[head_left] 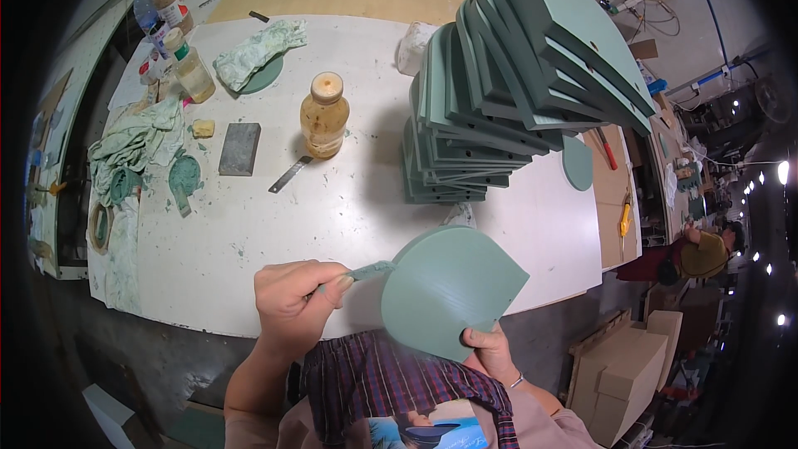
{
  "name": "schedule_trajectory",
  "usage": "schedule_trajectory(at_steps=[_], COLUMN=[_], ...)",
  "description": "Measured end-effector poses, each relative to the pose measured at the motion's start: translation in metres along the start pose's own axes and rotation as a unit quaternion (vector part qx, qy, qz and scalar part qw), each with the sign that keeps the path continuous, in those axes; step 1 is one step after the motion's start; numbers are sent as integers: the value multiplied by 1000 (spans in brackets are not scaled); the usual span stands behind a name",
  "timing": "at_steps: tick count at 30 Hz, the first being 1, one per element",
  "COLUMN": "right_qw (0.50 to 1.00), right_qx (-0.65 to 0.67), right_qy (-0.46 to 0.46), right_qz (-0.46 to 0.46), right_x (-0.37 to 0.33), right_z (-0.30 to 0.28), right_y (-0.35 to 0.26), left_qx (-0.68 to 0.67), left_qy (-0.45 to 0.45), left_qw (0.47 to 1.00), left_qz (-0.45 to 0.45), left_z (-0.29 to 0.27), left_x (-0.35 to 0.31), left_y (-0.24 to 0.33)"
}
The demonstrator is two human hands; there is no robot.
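Green and rounded, the flat panel is held at the near edge of the white table, above a plaid cloth. Fingers of the right hand clamp its lower right part, thumb on the face. Fingers of the left hand pinch a thin green-smeared strip, its tip at the panel's left edge. Beyond rises 1 tall stack of green panels; left of it stand 1 bottle and 1 grey block.
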State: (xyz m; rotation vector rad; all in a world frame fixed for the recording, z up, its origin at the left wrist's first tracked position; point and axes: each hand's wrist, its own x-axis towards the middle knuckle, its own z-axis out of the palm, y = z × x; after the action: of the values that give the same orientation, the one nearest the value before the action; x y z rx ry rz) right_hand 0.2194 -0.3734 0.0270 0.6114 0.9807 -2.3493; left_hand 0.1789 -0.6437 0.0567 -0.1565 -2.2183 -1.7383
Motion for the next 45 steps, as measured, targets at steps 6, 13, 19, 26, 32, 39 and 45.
schedule_trajectory(at_steps=[6, 13, 19, 26, 32, 39, 45], right_qw=[1000, 1000, 1000, 1000, 1000, 1000, 1000], right_qx=[8, -10, -6, -7, -21, -16, 2], right_qy=[7, 1, 7, 18, 20, 20, 9], right_qz=[5, 7, 5, 5, 1, 4, 16], right_x=[0, 1, 0, 0, 0, 1, 3], right_z=[1, -4, 2, 3, 3, 3, 2], right_y=[1, 1, 0, 0, 0, -1, 1], left_qx=[4, -35, -11, 19, 12, 38, 61], left_qy=[13, -19, -14, 9, 5, 3, 47], left_qw=[999, 997, 996, 999, 1000, 999, 997], left_qz=[-46, -67, -84, -43, -15, 13, 5], left_z=[0, -2, -5, -1, 2, -2, 3], left_x=[0, -2, -1, 0, -2, -4, -5], left_y=[1, 4, 7, 2, -1, -1, -7])
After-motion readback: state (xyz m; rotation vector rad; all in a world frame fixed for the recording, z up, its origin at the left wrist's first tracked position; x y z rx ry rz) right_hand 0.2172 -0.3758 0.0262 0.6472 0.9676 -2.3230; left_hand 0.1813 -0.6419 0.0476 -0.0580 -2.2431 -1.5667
